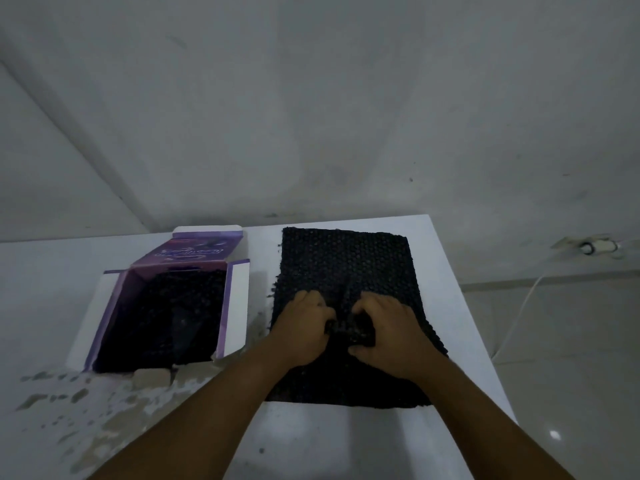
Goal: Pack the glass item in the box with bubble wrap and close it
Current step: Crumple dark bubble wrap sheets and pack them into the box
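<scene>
Head view: a sheet of black bubble wrap [346, 271] lies flat on the white surface [346, 441], right of centre. The left hand [303, 329] and the right hand [388, 336] rest on the sheet side by side, fingers curled inward around a small dark bundle [349, 329] gathered between them. Whether that bundle contains the glass item cannot be told (it is too dark to resolve). Both hands are closed on the bundle.

A purple cardboard box [166, 306] stands open on the surface to the left of the sheet, apart from it, lid flap raised at the far end and side flaps spread. Its interior is lined with dark bubble wrap. The surface coating is chipped near the box's near edge.
</scene>
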A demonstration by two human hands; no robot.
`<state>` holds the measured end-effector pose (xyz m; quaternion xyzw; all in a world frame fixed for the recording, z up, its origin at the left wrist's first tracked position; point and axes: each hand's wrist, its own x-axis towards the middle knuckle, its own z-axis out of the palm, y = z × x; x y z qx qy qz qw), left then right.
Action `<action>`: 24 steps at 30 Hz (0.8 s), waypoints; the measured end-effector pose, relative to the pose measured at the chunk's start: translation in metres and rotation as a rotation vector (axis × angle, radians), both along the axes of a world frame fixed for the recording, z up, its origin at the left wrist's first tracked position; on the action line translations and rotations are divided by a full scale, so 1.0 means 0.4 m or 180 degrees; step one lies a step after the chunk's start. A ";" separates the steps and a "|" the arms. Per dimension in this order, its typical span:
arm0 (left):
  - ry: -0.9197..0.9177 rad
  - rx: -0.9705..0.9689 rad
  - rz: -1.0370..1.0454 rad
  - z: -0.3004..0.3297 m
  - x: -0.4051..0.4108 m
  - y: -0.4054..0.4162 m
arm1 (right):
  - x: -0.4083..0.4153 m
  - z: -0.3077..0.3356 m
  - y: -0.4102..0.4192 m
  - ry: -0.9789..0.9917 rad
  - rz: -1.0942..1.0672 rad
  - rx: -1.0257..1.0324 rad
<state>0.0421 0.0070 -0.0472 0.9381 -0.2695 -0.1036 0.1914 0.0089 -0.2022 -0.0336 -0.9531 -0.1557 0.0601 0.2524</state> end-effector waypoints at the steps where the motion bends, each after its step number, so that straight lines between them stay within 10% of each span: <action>1: 0.0079 -0.0257 -0.0054 0.022 -0.006 0.008 | -0.003 0.018 -0.008 0.0194 0.0001 -0.0149; 11: 0.0828 -0.1187 0.0194 0.281 -0.082 0.160 | -0.017 0.264 0.029 0.0965 0.0189 0.0707; 24: 0.0016 -0.2058 0.2341 0.344 -0.096 0.545 | 0.070 0.381 0.401 0.1513 0.0474 0.2177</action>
